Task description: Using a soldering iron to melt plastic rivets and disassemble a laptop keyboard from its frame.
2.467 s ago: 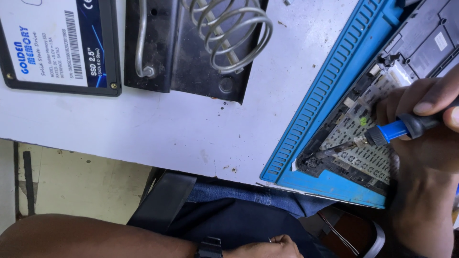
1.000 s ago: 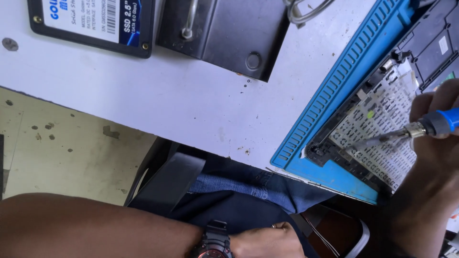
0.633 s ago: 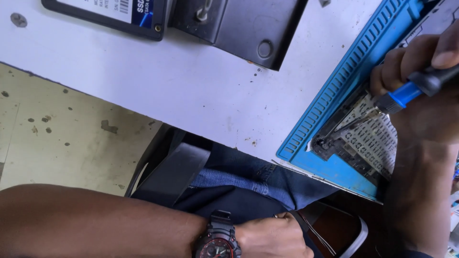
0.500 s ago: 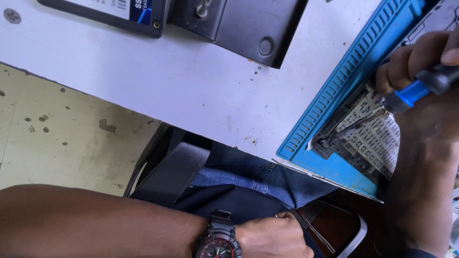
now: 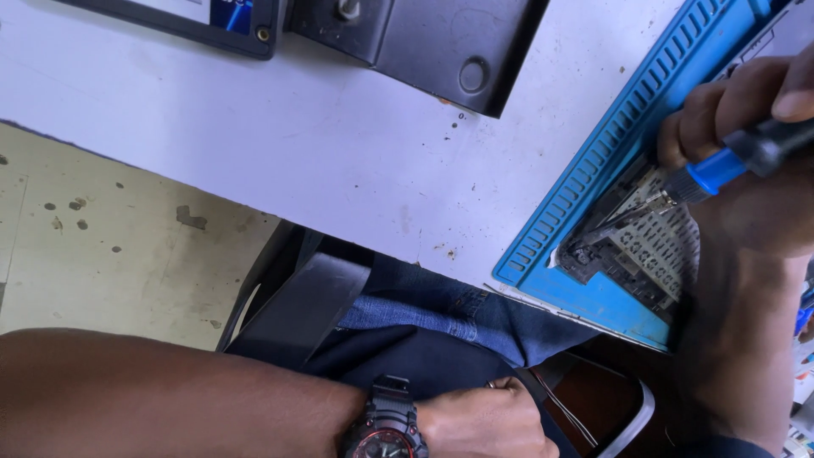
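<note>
Blue ribbed mat (image 5: 593, 170) now sits closer to the right edge of view than a moment before, and the right hand (image 5: 746, 170), closed around the blue-and-black screwdriver (image 5: 729, 161), has kept its metal tip on the dark laptop corner (image 5: 632, 246); the left hand (image 5: 483, 420), loosely curled, stays on the lap, holding nothing

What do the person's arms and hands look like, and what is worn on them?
Both forearms are bare, no sleeves or gloves. The left wrist carries a chunky black watch with red accents. The left hand seems to wear a thin ring. The right hand shows nothing worn.
</note>
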